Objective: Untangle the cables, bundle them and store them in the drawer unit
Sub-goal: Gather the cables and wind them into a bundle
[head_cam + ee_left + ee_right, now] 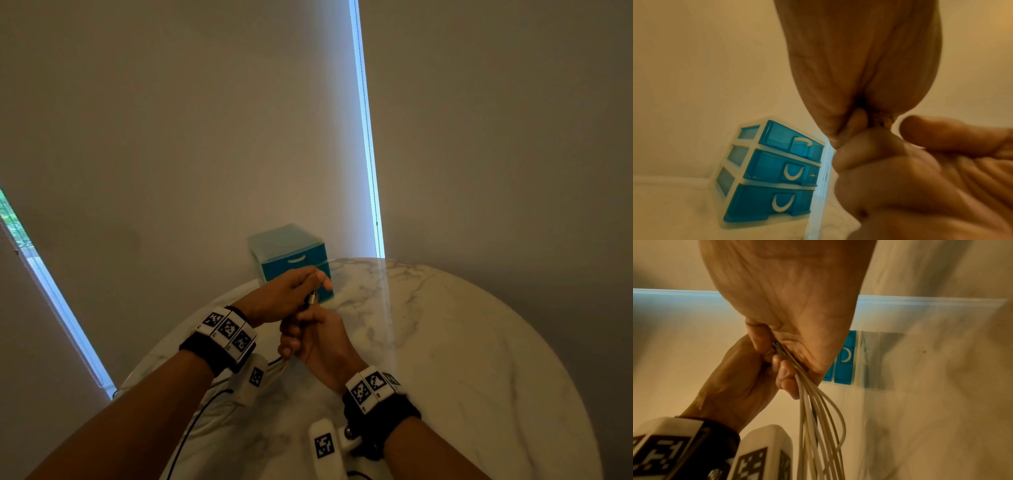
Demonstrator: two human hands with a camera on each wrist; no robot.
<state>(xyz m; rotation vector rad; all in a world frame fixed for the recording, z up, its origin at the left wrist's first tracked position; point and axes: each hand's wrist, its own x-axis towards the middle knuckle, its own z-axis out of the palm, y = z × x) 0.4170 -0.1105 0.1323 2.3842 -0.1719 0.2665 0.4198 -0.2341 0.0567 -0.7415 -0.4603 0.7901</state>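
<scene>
Both hands meet above the marble table (462, 342), just in front of the teal drawer unit (291, 255). My right hand (301, 339) grips a bundle of white cable loops (818, 418) in its fist, and the loops hang down from it. Just above it, my left hand (306, 286) pinches the bundle's top end, where a small plug (311, 297) sticks out. In the left wrist view the drawer unit (777, 170) shows three teal drawers, all pushed in. Most of the bundle is hidden inside the hands.
A black cable (191, 428) trails across the table's near left part under my left forearm. The drawer unit stands at the table's far edge against the blinds. A bright window gap with a cord (368, 137) runs up behind it.
</scene>
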